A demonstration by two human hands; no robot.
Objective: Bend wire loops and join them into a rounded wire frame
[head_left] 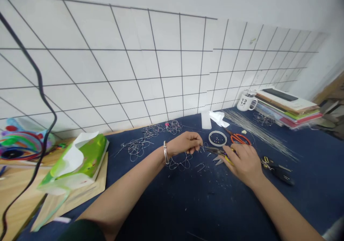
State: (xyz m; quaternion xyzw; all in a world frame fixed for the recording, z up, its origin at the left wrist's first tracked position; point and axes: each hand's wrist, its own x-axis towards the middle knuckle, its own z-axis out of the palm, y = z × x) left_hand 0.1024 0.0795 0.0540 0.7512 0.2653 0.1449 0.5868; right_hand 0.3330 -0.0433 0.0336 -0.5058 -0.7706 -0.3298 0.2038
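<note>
And here in the middle, the left hand (189, 142) has its thumb and fingertips pinched closed on a thin wire (201, 149). It's silvery and fine, bent into narrow curves, and it sits right at the nose of the pliers (215, 150) (whether the jaws bite it, I cannot tell). The right hand (245, 162) comes in from four o'clock, fingers curled round the yellow handles, mostly closed.

Around that wire, then! At eight o'clock, partly under the left hand, a looped wire flower (181, 162) with open, rounded petals. At six, a small bent wire (200, 167) lies loose on the dark blue cloth (166, 205). Up at two o'clock, a round dish (217, 138) holds small beads (too tiny to count), with a bundle of straight wires (258, 130) farther out. Between one and two, well apart, a white mug (245, 100). Between three and four, a black-handled tool (279, 173); over at ten, more looped wire shapes (152, 131); and far out at nine, a green tissue pack (77, 162).
</note>
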